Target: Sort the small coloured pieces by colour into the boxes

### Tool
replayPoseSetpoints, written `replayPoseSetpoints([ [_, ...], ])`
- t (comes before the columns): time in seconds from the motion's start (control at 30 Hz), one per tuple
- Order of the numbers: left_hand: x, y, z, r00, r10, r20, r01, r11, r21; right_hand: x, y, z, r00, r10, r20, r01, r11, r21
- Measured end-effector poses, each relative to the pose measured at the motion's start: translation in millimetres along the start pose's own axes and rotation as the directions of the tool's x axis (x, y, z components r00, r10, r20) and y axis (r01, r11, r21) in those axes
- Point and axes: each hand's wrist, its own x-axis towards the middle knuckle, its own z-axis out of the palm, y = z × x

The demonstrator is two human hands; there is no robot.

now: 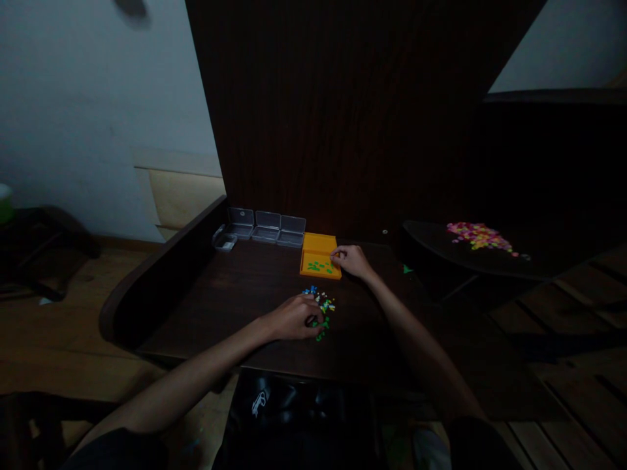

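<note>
- We find the orange box open on the dark tabletop, lid laid back on its far side, loose green pieces inside.
- Right hand is at the box's right rim, thumb and fingertips drawn close together; we cannot tell whether they grip a piece.
- Left hand is on the near side of the box, half curled, over the edge of a mixed small-piece pile; we cannot tell if it holds anything.
- Clear cases, lids up, line up left of the box.
- A multicoloured heap lies well right of the box, on a separate dark surface.
- Risk, our judgement: a wrist catching the box's rim could tip it; a sweeping left hand could scatter or mix colours.
- Writing: white script on a glossy black surface, nearer us than the box; we cannot read it surely. No other lettering legible.
</note>
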Motion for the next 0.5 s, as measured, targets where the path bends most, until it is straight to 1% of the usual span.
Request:
replayPoseSetpoints([
  [0.2,1,1,-1.2,1.000,0.003,-0.012,-0.003,1.000,0.006,-1,3,7,0.998,0.011,0.067,0.002,0.981,-0.193],
  [0.3,3,0,-4.4,1.000,0.017,-0.024,-0.017,1.000,-0.008,-1,3,8,0.994,0.030,0.104,-0.002,0.966,-0.258],
  [0.4,8,1,-12.1,0.999,0.015,-0.050,-0.016,1.000,-0.021,-3,2,7,0.991,0.043,0.123,-0.005,0.957,-0.289],
  [0.5,13,1,-24.2,0.996,0.002,-0.092,-0.003,1.000,-0.012,-6,0,5,0.995,0.037,0.096,-0.010,0.963,-0.268],
])
